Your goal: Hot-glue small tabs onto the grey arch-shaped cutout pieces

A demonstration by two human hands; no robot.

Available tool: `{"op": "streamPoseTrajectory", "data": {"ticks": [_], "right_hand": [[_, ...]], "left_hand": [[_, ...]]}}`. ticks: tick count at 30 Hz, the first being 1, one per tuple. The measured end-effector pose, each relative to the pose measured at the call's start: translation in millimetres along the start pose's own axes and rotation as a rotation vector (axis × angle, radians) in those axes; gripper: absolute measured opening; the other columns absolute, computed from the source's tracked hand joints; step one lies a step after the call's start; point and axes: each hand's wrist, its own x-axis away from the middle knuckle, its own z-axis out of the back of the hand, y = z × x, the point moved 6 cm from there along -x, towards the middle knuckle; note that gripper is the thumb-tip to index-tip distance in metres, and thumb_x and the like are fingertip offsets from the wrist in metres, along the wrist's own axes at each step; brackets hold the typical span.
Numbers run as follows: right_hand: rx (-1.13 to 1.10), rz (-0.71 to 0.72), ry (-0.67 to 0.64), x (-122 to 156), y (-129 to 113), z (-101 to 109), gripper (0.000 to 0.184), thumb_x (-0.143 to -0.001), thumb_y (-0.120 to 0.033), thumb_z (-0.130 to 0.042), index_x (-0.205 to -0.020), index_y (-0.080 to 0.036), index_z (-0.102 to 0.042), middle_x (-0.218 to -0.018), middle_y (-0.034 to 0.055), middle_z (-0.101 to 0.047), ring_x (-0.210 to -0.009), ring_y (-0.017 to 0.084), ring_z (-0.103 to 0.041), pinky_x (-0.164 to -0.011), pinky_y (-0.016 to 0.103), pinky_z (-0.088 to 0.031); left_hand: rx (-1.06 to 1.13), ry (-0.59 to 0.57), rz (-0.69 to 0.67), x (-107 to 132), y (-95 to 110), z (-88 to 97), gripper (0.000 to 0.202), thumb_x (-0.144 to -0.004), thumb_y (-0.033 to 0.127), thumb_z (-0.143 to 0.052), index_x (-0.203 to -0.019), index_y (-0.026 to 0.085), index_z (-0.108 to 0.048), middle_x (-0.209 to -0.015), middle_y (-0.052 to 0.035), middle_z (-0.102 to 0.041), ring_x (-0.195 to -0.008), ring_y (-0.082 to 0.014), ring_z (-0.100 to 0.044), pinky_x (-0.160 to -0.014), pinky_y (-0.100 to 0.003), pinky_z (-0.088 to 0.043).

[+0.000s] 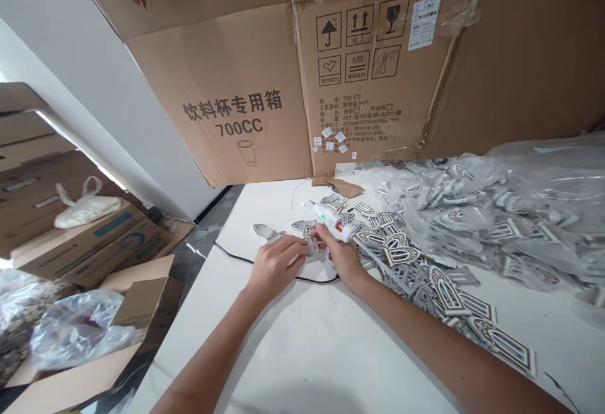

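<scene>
My right hand (341,258) is wrapped round the handle of a white glue gun (333,220), whose nozzle points left over the white table (307,351). My left hand (276,263) lies beside it with its fingers curled onto a small grey cut-out piece (312,245), held just under the gun. The gun's black cord (236,255) trails left off the table edge. A few finished grey pieces (267,232) lie just beyond my left hand.
A heap of grey and white laser-cut arch pieces (425,269) spreads to the right, partly under clear plastic bags (520,212). A large cardboard box (283,74) stands behind the table. More boxes (85,237) and plastic bags (70,332) sit on the floor at left.
</scene>
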Motion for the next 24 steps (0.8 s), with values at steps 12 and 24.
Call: {"op": "streamPoseTrajectory", "data": {"ticks": [12, 24], "right_hand": [[0.123, 0.104, -0.073, 1.8, -1.9, -3.8, 0.046, -0.092, -0.068, -0.062, -0.102, -0.027, -0.081, -0.106, 0.0015, -0.078, -0.105, 0.023, -0.07, -0.093, 0.034, -0.055], [-0.142, -0.03, -0.089, 1.7, 2.0, -8.0, 0.046, -0.085, -0.064, -0.074, -0.103, -0.023, -0.078, -0.109, 0.0053, -0.079, -0.106, 0.027, -0.075, -0.092, 0.038, -0.06]], "left_hand": [[-0.178, 0.04, 0.033, 0.8, -1.8, -1.8, 0.021, -0.099, 0.02, -0.058, -0.095, 0.025, -0.078, -0.099, -0.003, -0.081, -0.089, -0.0182, -0.075, -0.074, -0.03, -0.056], [-0.063, 0.02, 0.219, -3.4, -4.2, 0.1, 0.019, -0.097, 0.041, -0.067, -0.101, 0.028, -0.08, -0.116, -0.0073, -0.072, -0.09, -0.0194, -0.068, -0.075, -0.032, -0.056]]}}
